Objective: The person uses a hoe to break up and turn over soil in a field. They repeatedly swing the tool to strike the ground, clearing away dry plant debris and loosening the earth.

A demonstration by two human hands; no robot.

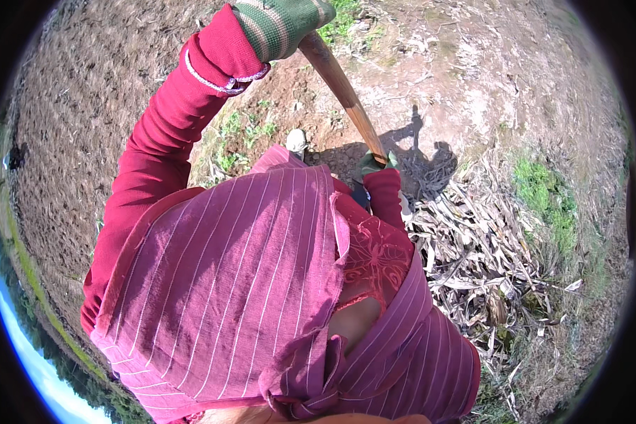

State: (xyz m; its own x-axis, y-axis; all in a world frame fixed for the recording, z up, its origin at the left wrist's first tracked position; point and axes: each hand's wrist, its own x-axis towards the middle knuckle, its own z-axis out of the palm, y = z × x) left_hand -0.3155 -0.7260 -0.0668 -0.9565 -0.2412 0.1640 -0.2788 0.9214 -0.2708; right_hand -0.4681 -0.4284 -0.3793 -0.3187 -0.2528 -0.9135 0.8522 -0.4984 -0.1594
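A thick wooden tool handle (347, 95) slants between my two hands. At the upper edge of the view, my left hand (283, 26) grips its wide upper part; a green knitted glove with pale stripes covers that hand. Close to my body, my right hand (373, 163), also in a green glove, is closed around the thinner part, partly hidden by the red sleeve (384, 191). No working head of the tool is visible. My left arm (153, 132) reaches far forward in a red sleeve. A striped purple cloth (233, 275) is knotted over my shoulders and hides much of my torso.
A light shoe (297, 141) stands on bare brown soil (291, 98). Dry stalks and leaves (471, 254) lie heaped at my right. Green weeds (546, 196) grow beyond them, with more weeds (236, 138) near the shoe. My shadow (424, 153) falls ahead.
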